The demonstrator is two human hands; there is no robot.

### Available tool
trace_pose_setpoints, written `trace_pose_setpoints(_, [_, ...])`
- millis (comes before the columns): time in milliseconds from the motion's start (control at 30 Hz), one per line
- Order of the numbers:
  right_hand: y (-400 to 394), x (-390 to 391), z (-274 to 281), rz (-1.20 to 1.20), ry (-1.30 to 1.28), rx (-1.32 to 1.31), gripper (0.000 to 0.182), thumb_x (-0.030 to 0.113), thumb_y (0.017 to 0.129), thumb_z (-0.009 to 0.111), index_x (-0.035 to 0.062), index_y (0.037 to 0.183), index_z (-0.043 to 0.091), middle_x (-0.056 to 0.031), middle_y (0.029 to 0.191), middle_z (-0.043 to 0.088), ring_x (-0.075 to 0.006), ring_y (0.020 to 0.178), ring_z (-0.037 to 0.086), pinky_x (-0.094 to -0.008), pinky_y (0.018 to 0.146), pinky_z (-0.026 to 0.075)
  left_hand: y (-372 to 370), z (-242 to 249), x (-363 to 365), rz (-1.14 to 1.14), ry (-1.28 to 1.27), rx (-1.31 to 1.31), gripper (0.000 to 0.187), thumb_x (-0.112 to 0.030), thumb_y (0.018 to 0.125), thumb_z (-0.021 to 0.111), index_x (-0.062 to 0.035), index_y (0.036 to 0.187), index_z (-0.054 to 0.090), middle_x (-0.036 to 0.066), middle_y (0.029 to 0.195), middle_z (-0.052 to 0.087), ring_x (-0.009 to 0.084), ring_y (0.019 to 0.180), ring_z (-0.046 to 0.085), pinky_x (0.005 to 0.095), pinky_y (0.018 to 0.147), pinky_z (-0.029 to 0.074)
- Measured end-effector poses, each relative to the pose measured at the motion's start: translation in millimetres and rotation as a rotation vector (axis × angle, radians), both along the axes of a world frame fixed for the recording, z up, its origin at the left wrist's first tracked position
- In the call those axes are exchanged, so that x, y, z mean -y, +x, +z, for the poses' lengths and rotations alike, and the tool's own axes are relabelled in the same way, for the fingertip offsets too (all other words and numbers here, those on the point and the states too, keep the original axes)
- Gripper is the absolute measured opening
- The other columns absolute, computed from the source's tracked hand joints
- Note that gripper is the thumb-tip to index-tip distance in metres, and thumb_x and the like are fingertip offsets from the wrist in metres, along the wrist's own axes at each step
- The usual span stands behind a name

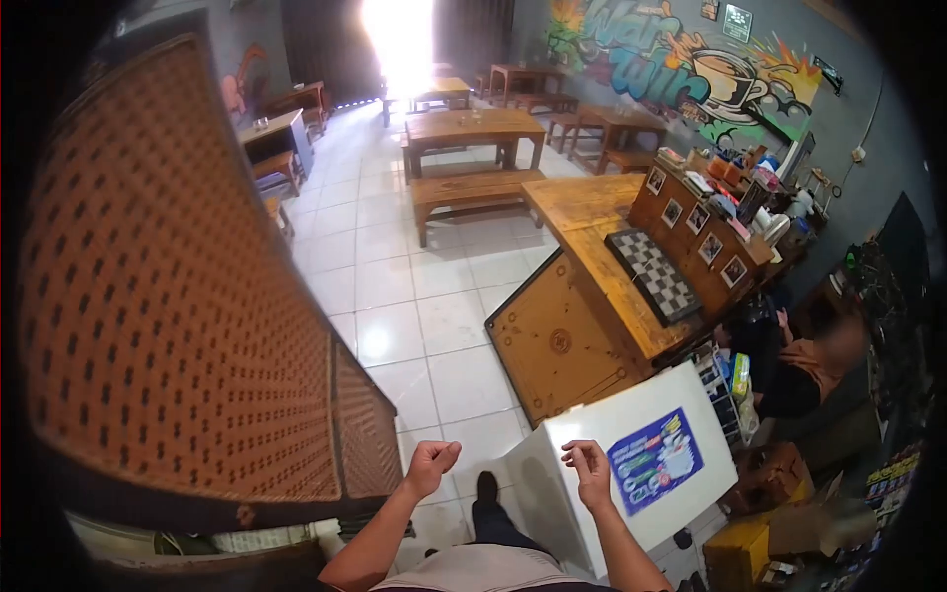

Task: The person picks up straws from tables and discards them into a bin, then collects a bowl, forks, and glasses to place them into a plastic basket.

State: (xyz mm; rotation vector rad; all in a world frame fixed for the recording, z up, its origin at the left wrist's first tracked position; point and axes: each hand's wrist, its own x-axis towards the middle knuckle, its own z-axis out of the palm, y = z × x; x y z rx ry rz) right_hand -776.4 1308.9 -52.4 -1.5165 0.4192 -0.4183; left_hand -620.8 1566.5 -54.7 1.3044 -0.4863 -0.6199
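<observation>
My left hand (430,469) is curled into a loose fist in front of my body, above the tiled floor, and nothing sticks out of it. To its right, my right hand (589,474) is raised with its fingers half bent and a little apart, holding nothing. In this view it overlaps the top of a white box-like cabinet (572,523). A blue printed poster (656,461) lies on that top, just right of my right hand.
A woven partition (187,296) fills the left. Right of the walkway, a carrom board (559,340) leans against a wooden counter (582,212) bearing a chessboard (653,276). A person (789,375) is low behind the counter. Wooden tables (473,125) and benches (480,187) stand ahead.
</observation>
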Motion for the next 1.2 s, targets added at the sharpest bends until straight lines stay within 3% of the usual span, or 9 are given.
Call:
trace_pose_setpoints(300, [143, 94, 42, 0.032, -0.028, 0.156, 0.010, 0.013, 0.096, 0.052, 0.0032, 0.099, 0.056, -0.0051, 0.100, 0.060, -0.0100, 0.084, 0.056, -0.0234, 0.079, 0.045, 123, 39, 85, 0.032, -0.008, 0.107, 0.052, -0.029, 0.100, 0.047, -0.0106, 0.055, 0.030, -0.005, 0.052, 0.025, 0.0063, 0.048, 0.021, 0.0256, 0.045, 0.018])
trace_pose_setpoints(500, [247, 85, 72, 0.123, 0.016, 0.286, 0.007, 0.010, 0.096, 0.051, 0.0036, 0.095, 0.055, -0.0078, 0.107, 0.058, -0.0111, 0.089, 0.055, -0.0251, 0.082, 0.045, 186, 45, 95, 0.123, -0.064, 0.061, 0.053, -0.031, 0.100, 0.048, -0.0115, 0.053, 0.031, -0.007, 0.051, 0.027, 0.0052, 0.048, 0.020, 0.0254, 0.044, 0.017])
trace_pose_setpoints(800, [419, 76, 62, 0.203, 0.040, 0.351, 0.012, 0.015, 0.097, 0.049, 0.0051, 0.097, 0.056, -0.0080, 0.105, 0.060, -0.0110, 0.087, 0.058, -0.0264, 0.078, 0.047, 342, 46, 100, 0.182, -0.163, 0.049, 0.053, -0.031, 0.100, 0.047, -0.0128, 0.053, 0.030, -0.007, 0.050, 0.025, 0.0046, 0.047, 0.019, 0.0255, 0.044, 0.015])
trace_pose_setpoints(1067, [532, 97, 68, 0.041, 0.023, 0.303, 0.014, 0.016, 0.098, 0.048, 0.0048, 0.099, 0.056, -0.0065, 0.104, 0.061, -0.0099, 0.085, 0.058, -0.0260, 0.077, 0.047, 510, 66, 124, 0.197, -0.193, 0.085, 0.055, -0.041, 0.099, 0.044, -0.0126, 0.055, 0.026, -0.005, 0.051, 0.022, 0.0072, 0.047, 0.018, 0.0265, 0.045, 0.014])
trace_pose_setpoints(1200, [566, 124, 61, -0.063, 0.062, 0.253, 0.013, 0.016, 0.098, 0.050, 0.0045, 0.100, 0.057, -0.0049, 0.102, 0.061, -0.0089, 0.084, 0.057, -0.0239, 0.075, 0.046, 572, 74, 150, 0.132, -0.202, 0.094, 0.054, -0.038, 0.100, 0.044, -0.0127, 0.055, 0.026, -0.005, 0.051, 0.022, 0.0063, 0.047, 0.018, 0.0260, 0.045, 0.014])
